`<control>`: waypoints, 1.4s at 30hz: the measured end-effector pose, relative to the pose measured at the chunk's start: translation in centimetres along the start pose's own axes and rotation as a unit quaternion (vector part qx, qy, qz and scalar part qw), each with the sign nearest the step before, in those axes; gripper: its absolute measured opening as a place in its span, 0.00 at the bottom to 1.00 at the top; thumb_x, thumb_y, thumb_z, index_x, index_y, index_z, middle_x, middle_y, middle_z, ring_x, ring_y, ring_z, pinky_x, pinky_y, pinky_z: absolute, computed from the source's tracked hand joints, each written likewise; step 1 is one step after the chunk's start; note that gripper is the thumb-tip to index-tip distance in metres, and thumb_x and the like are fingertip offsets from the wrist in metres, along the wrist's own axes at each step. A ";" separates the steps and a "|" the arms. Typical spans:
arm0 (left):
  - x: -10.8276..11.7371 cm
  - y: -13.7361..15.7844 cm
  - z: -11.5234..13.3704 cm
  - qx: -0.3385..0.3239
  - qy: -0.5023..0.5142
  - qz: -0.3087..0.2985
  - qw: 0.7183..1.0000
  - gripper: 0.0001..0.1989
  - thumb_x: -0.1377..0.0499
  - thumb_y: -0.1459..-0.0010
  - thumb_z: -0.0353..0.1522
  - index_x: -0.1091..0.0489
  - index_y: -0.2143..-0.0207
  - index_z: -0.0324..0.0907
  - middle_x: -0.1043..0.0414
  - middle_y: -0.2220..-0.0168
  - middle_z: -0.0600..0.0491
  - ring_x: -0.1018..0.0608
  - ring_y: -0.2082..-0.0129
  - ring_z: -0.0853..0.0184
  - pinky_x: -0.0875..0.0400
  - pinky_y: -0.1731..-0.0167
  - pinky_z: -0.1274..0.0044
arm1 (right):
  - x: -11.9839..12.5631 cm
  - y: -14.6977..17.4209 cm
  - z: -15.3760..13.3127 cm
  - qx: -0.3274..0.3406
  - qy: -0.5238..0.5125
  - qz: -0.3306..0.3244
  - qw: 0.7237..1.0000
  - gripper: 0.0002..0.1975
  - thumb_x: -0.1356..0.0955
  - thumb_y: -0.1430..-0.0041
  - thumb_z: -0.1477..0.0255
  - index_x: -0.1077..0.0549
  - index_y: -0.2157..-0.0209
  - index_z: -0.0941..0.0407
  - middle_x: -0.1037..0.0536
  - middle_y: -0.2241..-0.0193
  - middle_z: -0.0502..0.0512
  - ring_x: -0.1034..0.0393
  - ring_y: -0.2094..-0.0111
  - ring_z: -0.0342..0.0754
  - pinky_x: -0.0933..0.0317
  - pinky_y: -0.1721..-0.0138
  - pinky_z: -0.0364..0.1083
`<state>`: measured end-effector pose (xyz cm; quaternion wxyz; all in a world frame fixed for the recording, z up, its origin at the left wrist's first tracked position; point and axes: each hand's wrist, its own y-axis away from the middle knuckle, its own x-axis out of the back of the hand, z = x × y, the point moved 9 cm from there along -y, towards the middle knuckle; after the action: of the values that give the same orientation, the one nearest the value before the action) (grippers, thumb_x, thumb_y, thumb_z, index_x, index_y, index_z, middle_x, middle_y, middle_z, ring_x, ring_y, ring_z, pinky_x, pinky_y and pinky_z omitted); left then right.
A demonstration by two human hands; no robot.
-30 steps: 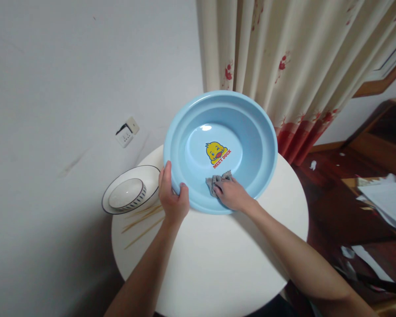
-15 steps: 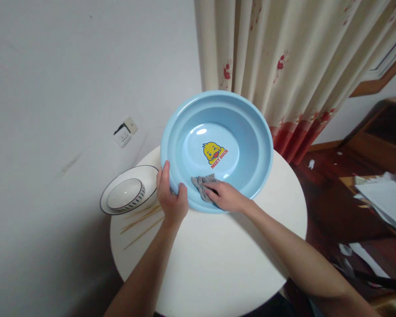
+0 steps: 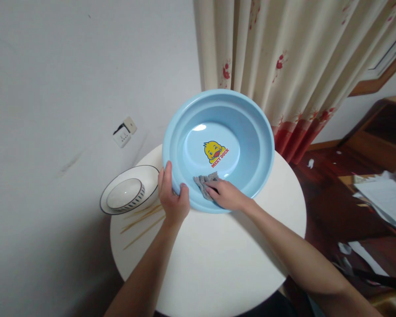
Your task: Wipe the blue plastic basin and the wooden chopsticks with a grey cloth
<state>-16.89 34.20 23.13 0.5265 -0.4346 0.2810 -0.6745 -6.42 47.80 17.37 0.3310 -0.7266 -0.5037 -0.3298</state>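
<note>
A light blue plastic basin (image 3: pixel 254 141) with a yellow duck print on its bottom is over the white round table (image 3: pixel 218 264), its inside tilted toward me. My left hand (image 3: pixel 174 197) grips the basin's near left rim, thumb on the inner side and fingers around the outside. In my right hand (image 3: pixel 227 193) is a crumpled grey cloth (image 3: pixel 203 185), pressed against the inner wall near the front rim. Part of the cloth is hidden under my fingers.
Left of the basin, a small bowl (image 3: pixel 123 193) sits in a larger white dish (image 3: pixel 151 178) at the table's edge. Several thin chopsticks (image 3: pixel 141 222) lie beside them. A wall with a socket (image 3: pixel 122 136) and a curtain (image 3: pixel 251 57) stand behind.
The basin, with both hands and the cloth, has shifted very slightly to the right. The cloth is still against the inner wall near the front rim.
</note>
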 end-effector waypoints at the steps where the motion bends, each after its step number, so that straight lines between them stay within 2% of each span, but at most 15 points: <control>1: 0.0 0.0 -0.1 0.004 0.000 -0.002 1.000 0.38 0.43 0.46 0.29 0.38 0.31 0.43 0.32 0.34 0.46 0.32 0.33 0.54 0.39 0.32 0.66 | 0.1 0.1 -0.4 0.018 -0.028 0.007 0.999 0.16 0.40 0.25 0.68 0.23 0.47 0.55 0.17 0.55 0.58 0.25 0.55 0.51 0.36 0.54 0.46; 4: -0.1 -0.1 -0.2 0.016 0.009 -0.003 1.000 0.39 0.43 0.46 0.28 0.39 0.30 0.43 0.33 0.33 0.46 0.32 0.32 0.54 0.40 0.31 0.65 | 0.3 0.3 -1.0 0.049 -0.081 0.029 0.995 0.19 0.38 0.26 0.67 0.27 0.39 0.56 0.19 0.49 0.61 0.25 0.50 0.52 0.36 0.50 0.47; 7: 0.0 -0.2 -0.3 0.023 0.020 0.001 1.000 0.40 0.43 0.48 0.28 0.39 0.30 0.43 0.33 0.34 0.46 0.32 0.33 0.54 0.39 0.32 0.64 | 0.3 0.3 -0.8 0.045 -0.084 0.026 0.995 0.20 0.37 0.26 0.67 0.26 0.39 0.55 0.19 0.48 0.61 0.25 0.50 0.52 0.36 0.50 0.47; 12: -0.1 -0.3 -0.2 0.020 0.022 0.000 1.000 0.39 0.43 0.47 0.28 0.38 0.31 0.43 0.32 0.34 0.46 0.32 0.33 0.54 0.39 0.32 0.64 | 0.4 0.2 0.7 -0.017 0.019 0.002 1.000 0.17 0.40 0.24 0.68 0.20 0.53 0.55 0.17 0.59 0.59 0.25 0.57 0.51 0.38 0.51 0.48; 15: 0.0 -0.2 -0.1 0.012 0.022 0.001 1.000 0.39 0.43 0.47 0.28 0.38 0.30 0.43 0.32 0.34 0.46 0.32 0.33 0.53 0.39 0.32 0.64 | 0.5 0.2 1.8 -0.063 0.059 -0.010 0.996 0.16 0.40 0.24 0.67 0.21 0.58 0.56 0.17 0.61 0.59 0.25 0.60 0.51 0.38 0.55 0.48; 17: -0.1 -0.2 -0.1 0.008 0.021 -0.002 1.000 0.39 0.43 0.46 0.28 0.39 0.30 0.43 0.32 0.34 0.46 0.32 0.33 0.53 0.40 0.32 0.64 | 0.5 0.2 1.9 -0.067 0.063 -0.011 0.996 0.16 0.39 0.25 0.67 0.21 0.59 0.55 0.17 0.61 0.59 0.25 0.60 0.52 0.37 0.53 0.49; 20: -0.1 -0.2 -0.2 0.008 0.018 -0.005 1.000 0.39 0.43 0.46 0.28 0.39 0.31 0.43 0.32 0.34 0.45 0.32 0.33 0.53 0.40 0.32 0.63 | 0.3 0.0 1.1 -0.018 0.070 0.000 0.997 0.15 0.39 0.25 0.69 0.22 0.61 0.56 0.17 0.62 0.59 0.26 0.58 0.52 0.44 0.39 0.57; 22: 0.0 -0.1 -0.3 0.010 0.016 -0.004 1.000 0.39 0.43 0.47 0.28 0.38 0.31 0.43 0.32 0.34 0.45 0.32 0.33 0.53 0.39 0.32 0.63 | 0.1 -0.1 0.3 0.030 0.054 0.006 0.998 0.15 0.40 0.25 0.70 0.22 0.58 0.57 0.17 0.61 0.59 0.26 0.57 0.52 0.50 0.34 0.61; 25: 0.0 -0.1 -0.3 0.010 0.013 -0.004 1.000 0.39 0.43 0.47 0.27 0.38 0.31 0.43 0.32 0.34 0.45 0.32 0.33 0.53 0.39 0.32 0.63 | -0.2 0.0 -0.5 0.080 -0.011 0.016 0.997 0.16 0.40 0.25 0.70 0.24 0.48 0.57 0.18 0.52 0.62 0.26 0.50 0.53 0.42 0.38 0.56; 27: 0.0 -0.1 -0.3 0.012 0.011 -0.004 1.000 0.39 0.43 0.47 0.28 0.38 0.31 0.42 0.32 0.34 0.45 0.32 0.33 0.54 0.39 0.32 0.63 | -0.3 0.1 -0.5 0.083 -0.052 0.020 0.995 0.18 0.40 0.25 0.68 0.26 0.42 0.57 0.20 0.46 0.63 0.27 0.46 0.54 0.37 0.43 0.52; 29: -0.1 -0.2 -0.3 0.014 0.011 -0.004 1.000 0.38 0.43 0.47 0.28 0.38 0.31 0.42 0.32 0.34 0.45 0.32 0.33 0.54 0.39 0.32 0.64 | -0.4 0.1 -0.2 0.068 -0.069 0.018 0.995 0.20 0.41 0.25 0.67 0.27 0.40 0.57 0.21 0.44 0.63 0.26 0.46 0.54 0.35 0.46 0.51; 32: 0.0 -0.2 -0.3 0.015 0.015 0.001 1.000 0.39 0.43 0.47 0.28 0.38 0.31 0.43 0.33 0.34 0.45 0.32 0.33 0.54 0.39 0.31 0.64 | -0.4 0.2 0.4 0.024 -0.046 0.006 0.999 0.20 0.41 0.24 0.66 0.25 0.41 0.55 0.19 0.47 0.61 0.24 0.50 0.54 0.34 0.49 0.50; 36: -0.1 -0.3 -0.4 0.019 0.010 0.001 1.000 0.40 0.44 0.48 0.27 0.39 0.31 0.43 0.32 0.34 0.45 0.32 0.33 0.55 0.38 0.32 0.64 | 0.1 0.4 1.8 -0.069 0.040 -0.025 0.996 0.17 0.40 0.26 0.68 0.21 0.51 0.54 0.16 0.55 0.61 0.22 0.55 0.55 0.33 0.55 0.50; 39: -0.1 -0.3 -0.5 0.020 0.005 -0.002 1.000 0.40 0.44 0.49 0.27 0.38 0.31 0.42 0.32 0.35 0.45 0.30 0.34 0.55 0.37 0.32 0.65 | 0.8 0.8 2.9 -0.140 0.095 -0.033 0.985 0.16 0.39 0.27 0.69 0.20 0.57 0.55 0.17 0.57 0.64 0.22 0.55 0.58 0.33 0.55 0.51; 42: -0.1 -0.3 -0.4 0.014 0.000 -0.004 1.000 0.39 0.43 0.48 0.28 0.38 0.31 0.41 0.31 0.35 0.44 0.30 0.34 0.55 0.37 0.32 0.65 | 0.9 0.7 2.9 -0.135 0.100 -0.035 0.985 0.16 0.39 0.27 0.68 0.20 0.58 0.56 0.17 0.58 0.65 0.22 0.55 0.59 0.33 0.55 0.52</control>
<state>-17.34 34.35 23.15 0.5302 -0.4279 0.2697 -0.6805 -5.09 50.43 16.32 0.2671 -0.7097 -0.4443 -0.4771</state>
